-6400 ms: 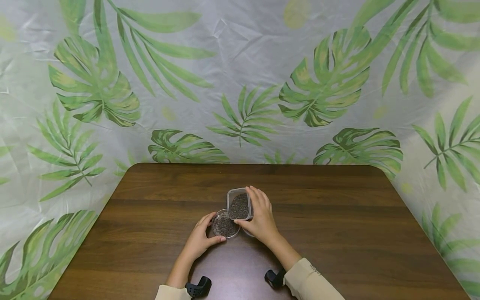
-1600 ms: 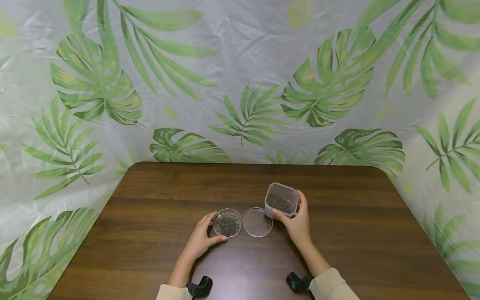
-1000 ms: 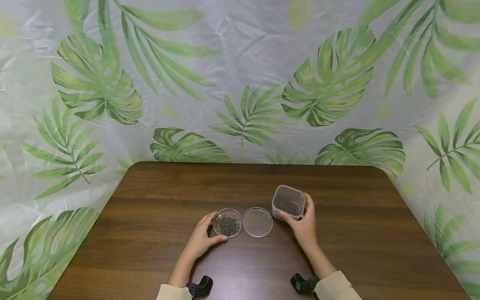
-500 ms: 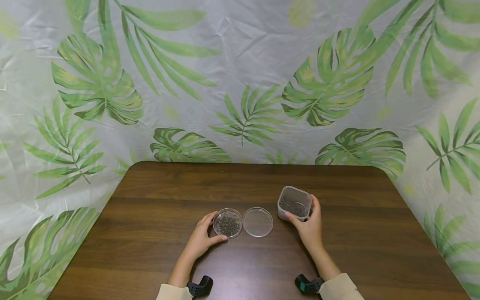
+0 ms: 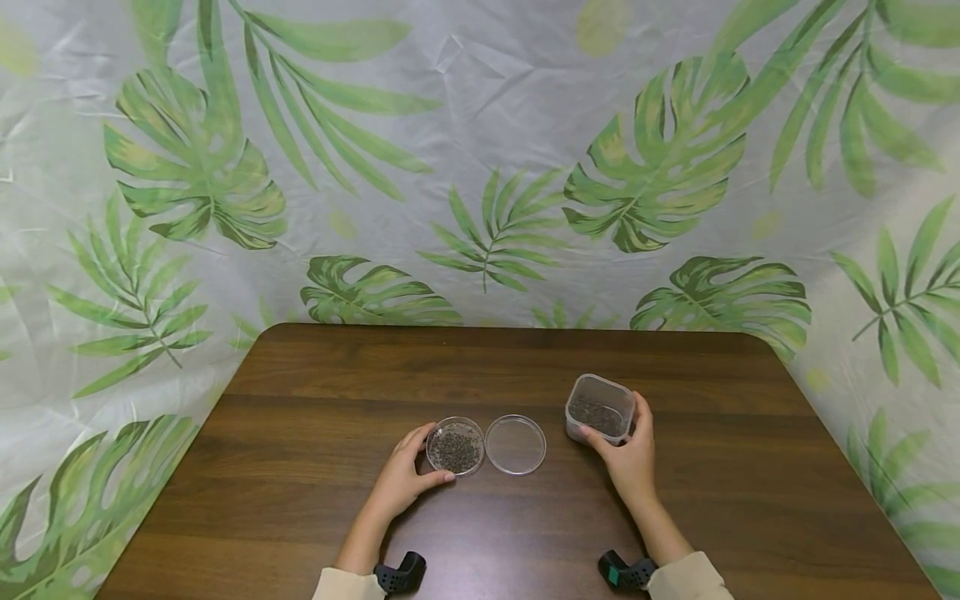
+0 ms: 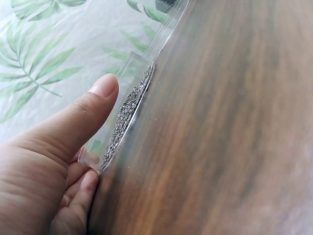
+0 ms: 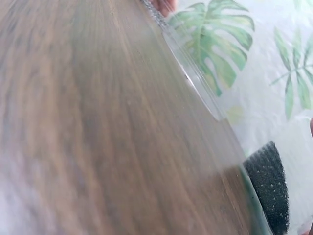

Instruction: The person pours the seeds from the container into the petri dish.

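Observation:
My left hand [image 5: 397, 479] grips a clear petri dish [image 5: 444, 422] from its left side, thumb at the near edge and fingers round the far side. Dark grey granules [image 5: 456, 450] are spread over the bottom of the dish; in the left wrist view they form a low heap [image 6: 124, 117] behind the clear wall. My right hand [image 5: 630, 458] holds a square translucent plastic tub [image 5: 596, 387], thumb on the near wall and fingers on the right side. More dark granules [image 5: 596, 414] lie inside this tub; the right wrist view shows them piled [image 7: 269, 188] at one side.
Between the two hands lies a clear round petri dish lid [image 5: 516, 446], close beside the filled dish. All of it is on a brown wooden table [image 5: 337, 383]. A leaf-patterned sheet [image 5: 495, 125] hangs behind the table's far edge.
Earlier the right hand tilted the tub over the petri dish. Since then the tub has come upright and moved right, past the lid, drifting further right just now. The left hand stays on the dish.

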`<action>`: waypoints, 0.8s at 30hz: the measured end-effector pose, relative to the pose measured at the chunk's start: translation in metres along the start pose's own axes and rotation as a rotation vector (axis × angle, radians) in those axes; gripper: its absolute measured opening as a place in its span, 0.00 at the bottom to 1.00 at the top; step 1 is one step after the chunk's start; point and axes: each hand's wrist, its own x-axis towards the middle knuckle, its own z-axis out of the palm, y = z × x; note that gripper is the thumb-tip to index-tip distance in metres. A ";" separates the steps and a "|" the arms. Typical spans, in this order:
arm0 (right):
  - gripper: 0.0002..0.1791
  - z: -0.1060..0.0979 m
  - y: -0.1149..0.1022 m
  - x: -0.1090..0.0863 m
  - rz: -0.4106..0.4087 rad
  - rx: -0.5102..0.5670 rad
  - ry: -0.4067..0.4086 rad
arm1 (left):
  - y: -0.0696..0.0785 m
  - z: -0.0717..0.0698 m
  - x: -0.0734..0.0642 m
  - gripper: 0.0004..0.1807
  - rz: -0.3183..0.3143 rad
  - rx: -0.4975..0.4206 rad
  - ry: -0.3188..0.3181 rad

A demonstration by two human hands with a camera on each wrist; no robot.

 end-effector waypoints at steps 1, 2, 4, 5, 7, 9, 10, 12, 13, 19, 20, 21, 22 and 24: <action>0.52 -0.001 0.000 0.000 0.002 -0.005 0.005 | 0.000 0.000 0.000 0.46 -0.007 -0.003 0.000; 0.52 -0.001 0.001 0.000 0.005 -0.012 0.010 | 0.000 0.000 0.000 0.46 -0.007 -0.002 -0.001; 0.52 -0.002 0.001 0.000 0.008 -0.019 0.016 | -0.001 0.000 0.000 0.46 -0.007 -0.001 -0.001; 0.53 -0.003 0.002 0.001 0.009 -0.020 0.017 | -0.001 0.000 0.000 0.46 -0.003 -0.003 0.000; 0.53 -0.005 0.003 0.001 0.015 -0.017 0.016 | -0.002 0.001 0.000 0.46 0.004 -0.002 0.002; 0.53 -0.007 0.002 0.001 0.022 -0.014 0.011 | -0.003 0.001 0.000 0.46 0.012 0.001 0.002; 0.53 -0.008 0.000 0.001 0.025 -0.012 0.008 | -0.004 0.001 0.000 0.46 0.015 0.002 0.002; 0.53 -0.010 -0.007 0.000 0.030 -0.016 0.001 | -0.004 0.002 0.001 0.46 0.018 0.004 0.002; 0.53 -0.011 -0.011 0.000 0.026 -0.018 0.001 | -0.005 0.002 0.001 0.46 0.018 0.006 0.002; 0.51 -0.015 -0.030 -0.002 0.016 -0.041 0.022 | -0.005 0.002 0.002 0.45 0.017 0.006 0.005; 0.51 -0.016 -0.030 -0.002 0.019 -0.045 0.026 | -0.005 0.002 0.002 0.46 0.017 0.007 0.005; 0.50 -0.017 -0.030 -0.003 0.021 -0.048 0.031 | -0.005 0.002 0.002 0.46 0.016 0.007 0.005; 0.50 -0.017 -0.030 -0.002 0.023 -0.049 0.034 | -0.005 0.002 0.001 0.46 0.016 0.007 0.005; 0.50 -0.018 -0.028 -0.002 0.023 -0.046 0.037 | -0.005 0.002 0.001 0.46 0.016 0.006 0.004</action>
